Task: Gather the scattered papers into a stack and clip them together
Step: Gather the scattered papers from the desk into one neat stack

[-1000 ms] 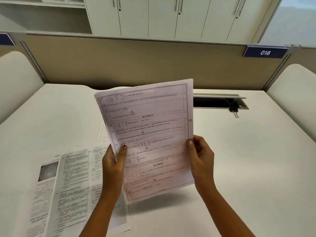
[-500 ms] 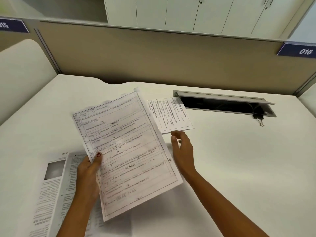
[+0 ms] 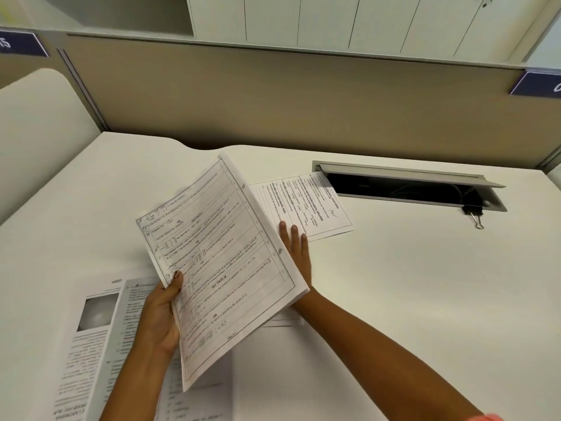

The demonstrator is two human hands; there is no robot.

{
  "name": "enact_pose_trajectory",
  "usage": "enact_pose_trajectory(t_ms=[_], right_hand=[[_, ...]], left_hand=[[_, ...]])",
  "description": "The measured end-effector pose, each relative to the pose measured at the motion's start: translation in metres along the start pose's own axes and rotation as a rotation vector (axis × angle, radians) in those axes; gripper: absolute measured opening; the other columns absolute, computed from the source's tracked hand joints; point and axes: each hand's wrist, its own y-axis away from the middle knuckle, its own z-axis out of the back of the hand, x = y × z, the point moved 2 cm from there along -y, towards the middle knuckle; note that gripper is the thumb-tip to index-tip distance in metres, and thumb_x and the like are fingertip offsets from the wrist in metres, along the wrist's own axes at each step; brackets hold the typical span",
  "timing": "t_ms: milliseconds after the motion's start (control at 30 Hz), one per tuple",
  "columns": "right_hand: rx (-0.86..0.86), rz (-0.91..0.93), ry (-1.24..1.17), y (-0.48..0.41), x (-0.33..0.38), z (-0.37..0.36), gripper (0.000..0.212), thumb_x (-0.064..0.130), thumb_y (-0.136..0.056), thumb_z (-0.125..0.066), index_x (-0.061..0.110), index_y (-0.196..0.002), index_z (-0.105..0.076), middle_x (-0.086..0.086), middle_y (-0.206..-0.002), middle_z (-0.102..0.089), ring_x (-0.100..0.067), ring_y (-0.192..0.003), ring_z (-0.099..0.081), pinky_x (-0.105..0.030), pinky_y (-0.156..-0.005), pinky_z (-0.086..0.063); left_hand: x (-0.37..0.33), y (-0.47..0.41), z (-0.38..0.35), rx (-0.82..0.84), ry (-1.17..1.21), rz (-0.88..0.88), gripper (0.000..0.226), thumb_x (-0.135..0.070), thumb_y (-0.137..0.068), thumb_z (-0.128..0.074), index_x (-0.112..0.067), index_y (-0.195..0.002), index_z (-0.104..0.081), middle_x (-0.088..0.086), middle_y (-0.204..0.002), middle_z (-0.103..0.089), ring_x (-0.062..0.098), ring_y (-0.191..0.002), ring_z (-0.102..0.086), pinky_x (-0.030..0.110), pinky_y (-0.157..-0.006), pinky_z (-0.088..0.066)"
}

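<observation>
The left hand (image 3: 161, 314) is grasping a bundle of white printed exam sheets (image 3: 218, 262) by its near left edge, thumb pressing on top, and is holding it tilted above the middle of the white desk (image 3: 425, 299). The right hand (image 3: 296, 253) is lying released, its straight fingers resting on the near end of a smaller white printed sheet (image 3: 309, 205) toward the far edge. More printed pages with a grey photo (image 3: 97, 344) are lying at the near left corner. A black binder clip (image 3: 473, 212) is sitting far right, at the rim of a grey cable slot (image 3: 409, 189).
</observation>
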Motion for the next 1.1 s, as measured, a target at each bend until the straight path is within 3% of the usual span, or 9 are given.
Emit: enact_pose_trajectory(t_ms=[100,233,433,633,733,833,900,967,1100], right_hand=[[0.084,0.060,0.036,0.016,-0.020,0.016,0.067,0.058,-0.094,-0.012,0.025,-0.150,0.001,-0.018,-0.155,-0.023,-0.043,-0.137,-0.032,-0.059,-0.112,-0.025],[0.158,0.185,0.150,0.044,-0.055,0.042,0.083,0.077,-0.079,0.002,0.035,-0.150,-0.006,-0.003,-0.160,0.004,-0.027,-0.147,0.008,-0.051,-0.119,-0.005],[0.273,0.191,0.232,0.072,-0.107,0.073,0.072,0.074,-0.085,-0.017,0.046,-0.145,0.012,0.011,-0.157,0.019,-0.016,-0.145,0.020,-0.051,-0.118,0.009],[0.493,0.203,0.222,0.084,-0.163,0.113,0.090,0.091,-0.063,-0.022,0.056,-0.141,0.005,0.025,-0.154,0.015,-0.018,-0.139,0.029,-0.060,-0.107,0.024],[0.398,0.022,-0.071,0.086,-0.172,0.122,0.068,0.067,-0.072,-0.058,0.052,-0.134,-0.036,0.019,-0.153,-0.020,-0.016,-0.146,0.001,-0.056,-0.115,0.007],[-0.115,-0.295,-0.283,0.087,-0.162,0.116,0.052,0.029,-0.074,-0.078,0.031,-0.122,-0.060,0.001,-0.133,-0.058,-0.025,-0.129,-0.046,-0.047,-0.110,-0.027],[-0.255,-0.618,-0.246,0.085,-0.146,0.113,0.061,0.036,-0.077,-0.075,0.015,-0.130,-0.053,-0.013,-0.133,-0.054,-0.032,-0.124,-0.046,-0.046,-0.105,-0.032],[-0.154,-0.886,-0.124,0.076,-0.127,0.112,0.083,0.056,-0.074,-0.069,0.001,-0.130,-0.043,-0.022,-0.133,-0.045,-0.037,-0.123,-0.042,-0.046,-0.102,-0.033],[-0.052,-1.030,-0.040,0.049,-0.105,0.108,0.097,0.067,-0.063,-0.070,-0.004,-0.122,-0.039,-0.024,-0.130,-0.043,-0.037,-0.121,-0.040,-0.045,-0.102,-0.030]], left_hand=[[-0.003,-0.001,0.006,0.011,0.022,0.004,0.028,-0.015,-0.097,-0.045,-0.014,-0.102,-0.072,0.005,-0.097,-0.074,0.016,-0.083,-0.072,0.033,-0.066,-0.060],[-0.003,0.001,0.012,-0.005,0.031,0.021,0.027,-0.014,-0.096,-0.045,-0.015,-0.098,-0.072,0.005,-0.096,-0.074,0.016,-0.080,-0.072,0.032,-0.061,-0.060],[0.003,0.005,0.010,0.035,0.008,0.012,0.038,-0.014,-0.094,-0.047,-0.012,-0.131,-0.053,0.002,-0.098,-0.074,0.014,-0.083,-0.072,0.033,-0.066,-0.060],[0.011,0.011,0.009,0.052,-0.043,-0.009,0.037,-0.010,-0.095,-0.045,-0.014,-0.130,-0.055,0.005,-0.104,-0.073,0.018,-0.087,-0.072,0.040,-0.072,-0.059],[0.016,0.012,0.010,0.033,-0.063,0.027,0.027,-0.012,-0.095,-0.048,-0.018,-0.115,-0.065,0.007,-0.107,-0.072,0.020,-0.089,-0.071,0.042,-0.075,-0.057],[0.020,0.013,0.007,0.033,-0.089,0.038,0.023,-0.014,-0.095,-0.049,-0.019,-0.109,-0.067,0.006,-0.105,-0.073,0.019,-0.088,-0.071,0.041,-0.074,-0.058],[0.023,0.015,0.004,0.034,-0.109,0.046,0.022,-0.014,-0.094,-0.050,-0.017,-0.109,-0.066,0.006,-0.102,-0.073,0.019,-0.085,-0.072,0.038,-0.069,-0.060],[0.025,0.017,0.002,0.026,-0.117,0.059,0.024,-0.015,-0.093,-0.051,-0.014,-0.114,-0.064,0.007,-0.105,-0.072,0.019,-0.084,-0.072,0.036,-0.065,-0.060],[0.030,0.021,-0.002,0.030,-0.114,0.062,0.028,-0.013,-0.094,-0.049,-0.012,-0.120,-0.060,0.005,-0.099,-0.074,0.017,-0.081,-0.072,0.035,-0.063,-0.060]])
